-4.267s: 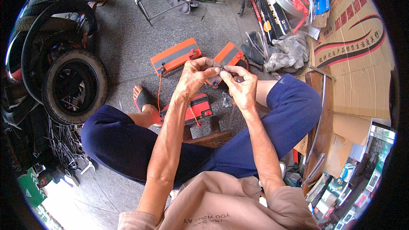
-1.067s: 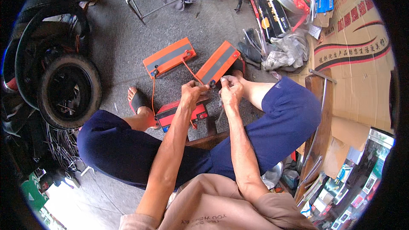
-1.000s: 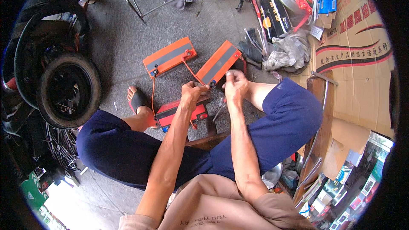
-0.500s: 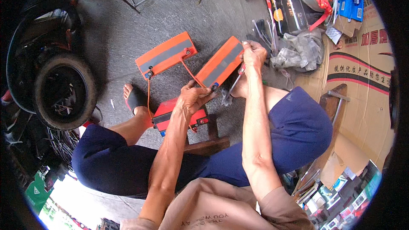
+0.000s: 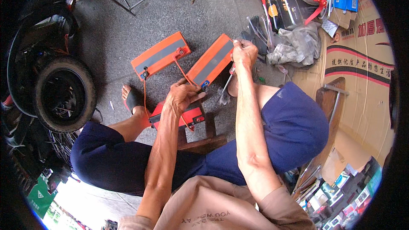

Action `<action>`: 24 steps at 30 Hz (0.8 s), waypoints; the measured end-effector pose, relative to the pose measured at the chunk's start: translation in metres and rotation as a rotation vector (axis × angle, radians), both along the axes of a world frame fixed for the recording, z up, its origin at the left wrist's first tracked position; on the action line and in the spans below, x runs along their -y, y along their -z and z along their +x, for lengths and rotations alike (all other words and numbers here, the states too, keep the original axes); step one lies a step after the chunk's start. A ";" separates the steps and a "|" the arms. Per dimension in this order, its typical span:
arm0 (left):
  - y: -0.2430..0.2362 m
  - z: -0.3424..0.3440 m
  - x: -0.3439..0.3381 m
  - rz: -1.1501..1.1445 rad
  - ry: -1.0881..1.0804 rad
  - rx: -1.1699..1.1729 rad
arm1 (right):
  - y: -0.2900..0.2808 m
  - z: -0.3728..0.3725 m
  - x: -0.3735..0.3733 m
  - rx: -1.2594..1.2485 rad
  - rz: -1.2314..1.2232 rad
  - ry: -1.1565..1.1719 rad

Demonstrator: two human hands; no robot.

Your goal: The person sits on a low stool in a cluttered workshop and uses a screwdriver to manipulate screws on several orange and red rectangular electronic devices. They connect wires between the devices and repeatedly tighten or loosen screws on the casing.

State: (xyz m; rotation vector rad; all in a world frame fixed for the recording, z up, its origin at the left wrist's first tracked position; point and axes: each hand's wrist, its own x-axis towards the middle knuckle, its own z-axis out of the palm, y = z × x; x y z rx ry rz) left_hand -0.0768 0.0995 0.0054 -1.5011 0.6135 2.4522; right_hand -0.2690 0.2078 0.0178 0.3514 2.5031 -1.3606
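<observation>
A block battery (image 5: 208, 64), orange with a grey stripe, is slanted in front of me. My left hand (image 5: 183, 95) is closed on its near end, beside a blue-ringed terminal (image 5: 206, 83). At its far right corner, my right hand (image 5: 245, 54) touches the edge with its fingertips while gripping a red-handled screwdriver (image 5: 232, 69). The screwdriver's shaft slants down toward a scrap of clear plastic (image 5: 224, 99). A second orange battery (image 5: 159, 55) lies to the left, and an orange wire (image 5: 180, 67) runs from it to my left hand. Under my left forearm is a red-and-black battery (image 5: 195, 114), partly hidden.
A wheel with a tyre (image 5: 88, 96) stands at left. Grey crumpled plastic (image 5: 298, 47) and flattened cardboard (image 5: 362, 98) lie at right. A metal frame (image 5: 132, 3) is at the top. My bare legs and a wooden stool part (image 5: 204, 144) are close below the batteries.
The view has shifted slightly. The held battery and both hands sit a little farther left, and its blue-ringed terminal shows more clearly. Both hands keep their grips.
</observation>
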 end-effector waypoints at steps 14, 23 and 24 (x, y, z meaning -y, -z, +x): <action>-0.017 0.017 0.014 -0.265 0.209 -0.092 | 0.021 0.014 -0.003 -0.051 -0.146 -0.012; -0.012 0.023 0.000 -0.377 0.098 -0.058 | -0.014 0.038 -0.008 -0.155 -0.114 -0.198; -0.016 0.023 -0.002 -0.443 0.103 -0.080 | -0.012 0.038 -0.005 -0.184 -0.095 -0.228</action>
